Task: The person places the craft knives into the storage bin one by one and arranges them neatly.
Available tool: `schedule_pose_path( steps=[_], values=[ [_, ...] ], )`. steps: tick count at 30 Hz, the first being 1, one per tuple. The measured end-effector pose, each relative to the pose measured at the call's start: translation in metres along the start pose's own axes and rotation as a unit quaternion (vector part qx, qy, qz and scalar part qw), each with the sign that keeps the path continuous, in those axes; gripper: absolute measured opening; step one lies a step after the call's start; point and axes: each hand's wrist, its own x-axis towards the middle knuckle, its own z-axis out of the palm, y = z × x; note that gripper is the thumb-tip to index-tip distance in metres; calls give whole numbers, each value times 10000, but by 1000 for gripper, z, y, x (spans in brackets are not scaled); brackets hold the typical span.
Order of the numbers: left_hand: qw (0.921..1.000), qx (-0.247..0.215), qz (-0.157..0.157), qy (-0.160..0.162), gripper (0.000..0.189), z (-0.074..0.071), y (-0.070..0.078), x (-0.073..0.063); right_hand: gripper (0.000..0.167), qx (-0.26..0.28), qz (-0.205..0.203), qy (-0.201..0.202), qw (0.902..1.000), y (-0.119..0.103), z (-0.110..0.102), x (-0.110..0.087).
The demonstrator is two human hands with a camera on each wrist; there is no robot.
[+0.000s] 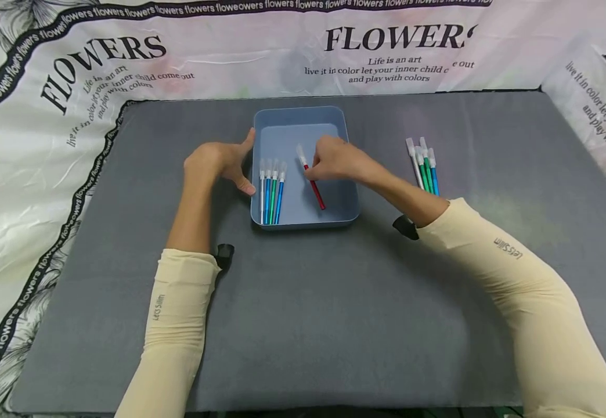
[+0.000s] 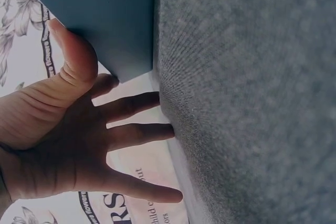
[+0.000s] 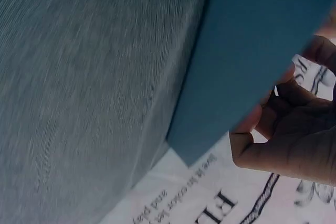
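Note:
A light blue rectangular tray (image 1: pixel 303 130) stands toward the back of the grey table. My right hand (image 1: pixel 336 158) is over its right half, pinching a slim red felt-tip pen (image 1: pixel 317 195) with a whitish cap, its body slanting inside the tray. In the right wrist view the tray wall (image 3: pixel 236 66) hides the pen, and the fingers are curled. At the tray's left side, my left hand (image 1: pixel 224 162) rests with spread fingers and thumb against the wall. A row of capped felt-tip pens (image 1: pixel 273 197), white, blue and green, lies along the tray's left part.
Several more capped felt-tip pens (image 1: pixel 428 174), white, green and blue, lie on the table right of the tray, partly behind my right forearm. Patterned white sheeting (image 1: pixel 261 58) with printed lettering borders the grey tabletop (image 1: pixel 334 319) at the back and sides.

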Motion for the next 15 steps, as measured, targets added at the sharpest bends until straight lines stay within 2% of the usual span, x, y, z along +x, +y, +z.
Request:
schedule_pose_path(
  steps=[6,11,15],
  values=[
    [10000,-57,16,54,135,3,1,0,43,-335,-34,-124,9994,-10,20,5],
    [9999,-60,27,104,135,-2,0,-3,41,-426,-93,-229,9988,-21,24,8],
    [9999,-86,81,31,135,0,4,-1,48,-342,-149,-377,9986,-22,27,10]
  ],
)
